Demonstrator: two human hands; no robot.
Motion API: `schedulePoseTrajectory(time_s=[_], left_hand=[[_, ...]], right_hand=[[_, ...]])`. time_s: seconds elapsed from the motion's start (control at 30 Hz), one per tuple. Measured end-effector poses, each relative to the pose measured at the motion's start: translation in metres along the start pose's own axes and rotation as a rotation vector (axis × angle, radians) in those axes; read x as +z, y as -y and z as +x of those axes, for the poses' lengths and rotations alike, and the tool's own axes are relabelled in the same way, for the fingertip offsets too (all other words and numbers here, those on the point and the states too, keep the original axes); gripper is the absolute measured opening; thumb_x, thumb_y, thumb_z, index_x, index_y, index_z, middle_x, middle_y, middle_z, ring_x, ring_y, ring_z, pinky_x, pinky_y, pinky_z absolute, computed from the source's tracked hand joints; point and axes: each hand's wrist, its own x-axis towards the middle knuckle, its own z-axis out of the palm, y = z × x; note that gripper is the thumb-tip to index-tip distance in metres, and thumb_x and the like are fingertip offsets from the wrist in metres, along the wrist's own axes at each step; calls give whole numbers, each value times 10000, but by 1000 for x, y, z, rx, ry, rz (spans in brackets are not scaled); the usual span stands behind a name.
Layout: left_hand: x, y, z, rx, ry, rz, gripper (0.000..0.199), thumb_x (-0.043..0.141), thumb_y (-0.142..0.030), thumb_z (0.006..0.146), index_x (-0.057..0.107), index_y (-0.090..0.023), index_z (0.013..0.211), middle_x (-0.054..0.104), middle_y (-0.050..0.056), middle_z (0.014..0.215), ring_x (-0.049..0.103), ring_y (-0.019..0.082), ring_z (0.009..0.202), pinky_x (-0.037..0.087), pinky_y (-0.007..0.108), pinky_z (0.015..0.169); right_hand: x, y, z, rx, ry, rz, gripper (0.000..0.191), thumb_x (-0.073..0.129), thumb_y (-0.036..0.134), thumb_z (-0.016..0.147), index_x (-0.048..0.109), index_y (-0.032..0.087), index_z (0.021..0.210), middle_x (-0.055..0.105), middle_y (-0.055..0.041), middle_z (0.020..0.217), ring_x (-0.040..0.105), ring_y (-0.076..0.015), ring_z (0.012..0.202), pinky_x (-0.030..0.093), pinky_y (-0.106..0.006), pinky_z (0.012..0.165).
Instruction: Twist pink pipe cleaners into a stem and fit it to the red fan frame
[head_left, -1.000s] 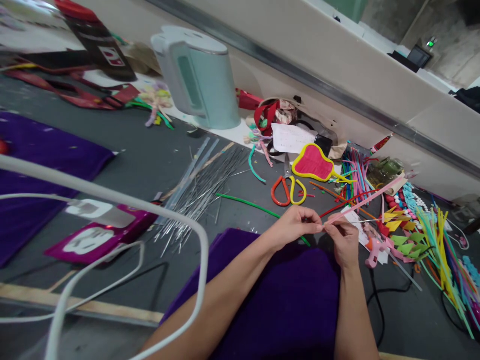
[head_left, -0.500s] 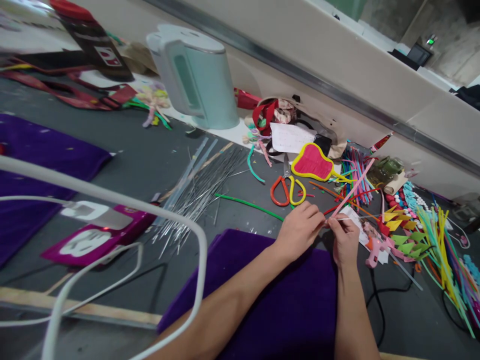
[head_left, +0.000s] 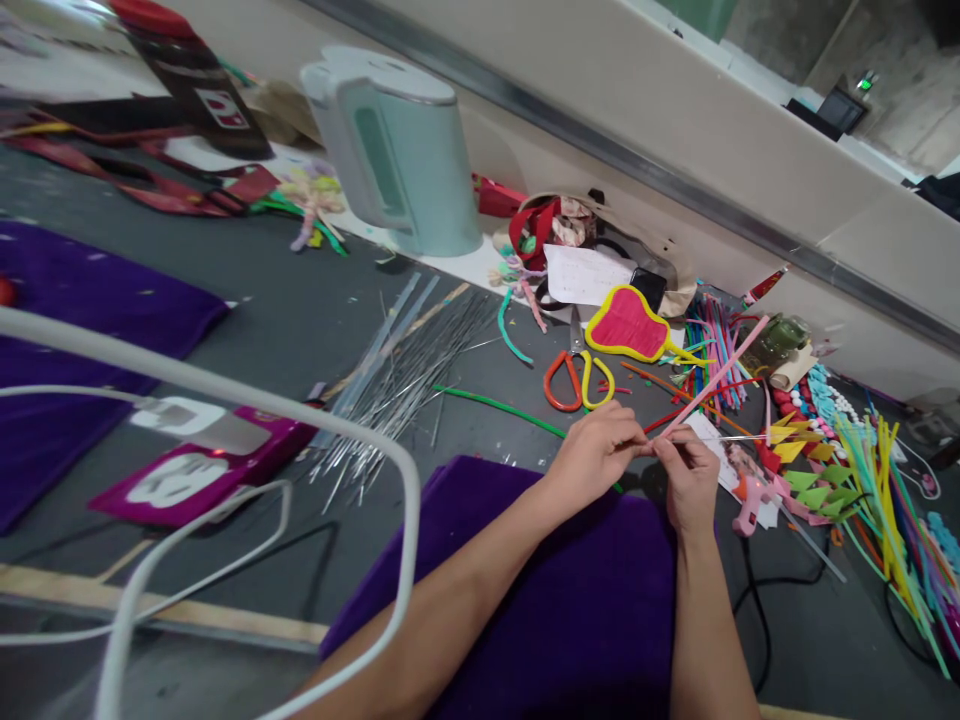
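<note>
Above the far edge of a purple cloth (head_left: pixel 577 600), my left hand (head_left: pixel 604 445) and my right hand (head_left: pixel 688 468) meet fingertip to fingertip. Both are closed in a pinch on a pink pipe cleaner (head_left: pixel 720 378), whose long end slants up to the right. A thin metal wire (head_left: pixel 739 437) runs rightward from the fingers of my right hand. Just beyond my left hand lie scissors (head_left: pixel 576 378) with one red and one yellow handle. A green pipe cleaner (head_left: pixel 499 405) reaches toward my left wrist. Where the pink piece meets the wire is hidden by my fingers.
A pale green kettle (head_left: pixel 427 160) and a pink fan shape with yellow edge (head_left: pixel 628 325) stand and lie farther back. Metal wires (head_left: pixel 405 390) are spread left. A pink glue gun (head_left: pixel 750 505) and colourful pipe cleaners (head_left: pixel 889 500) lie right. A white cable arches across the left foreground.
The upper end of the pink pipe cleaner has swung to the right and lies lower. My hands remain together, with small finger movements. The view has shifted slightly.
</note>
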Motion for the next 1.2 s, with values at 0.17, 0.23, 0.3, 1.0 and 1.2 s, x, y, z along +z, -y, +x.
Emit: schedulePoseTrajectory(time_s=[0.17, 0.23, 0.3, 1.0, 1.2], left_hand=[[-6, 3, 3, -298, 154, -427, 127, 682, -206, 695, 635, -143, 595, 538, -22, 574, 488, 103, 584, 365, 223, 575], [-9, 6, 3, -444, 245, -608, 163, 709, -261, 658, 626, -132, 603, 532, -30, 547, 463, 87, 530, 349, 212, 533], [-9, 9, 3, -525, 318, -704, 202, 720, -300, 641, 617, -127, 616, 537, -30, 539, 458, 82, 513, 349, 208, 521], [5, 4, -3, 217, -34, 365, 222, 449, -146, 879, 632, -169, 756, 543, 39, 697, 451, 170, 719, 380, 274, 635], [-4, 5, 2, 6, 73, 56, 170, 562, -150, 806, 629, -164, 651, 563, 11, 647, 510, 145, 689, 386, 250, 630]], right_hand=[[-1, 0, -1, -20, 37, 32, 75, 699, 206, 723, 649, 184, 671, 583, -15, 726, 548, -161, 716, 441, -293, 640], [0, 1, -2, -18, 65, 52, 77, 703, 205, 719, 648, 186, 669, 581, -14, 736, 546, -160, 721, 436, -293, 644], [1, 1, -3, -8, 80, 61, 85, 703, 215, 719, 639, 186, 671, 569, -6, 727, 538, -154, 709, 430, -285, 638], [4, 1, -3, 86, -1, -50, 150, 648, 284, 780, 621, 165, 693, 543, 8, 680, 504, -132, 645, 409, -254, 601], [6, 5, -3, 26, 43, -107, 140, 641, 279, 787, 631, 179, 689, 563, -8, 693, 532, -151, 681, 432, -272, 623]])
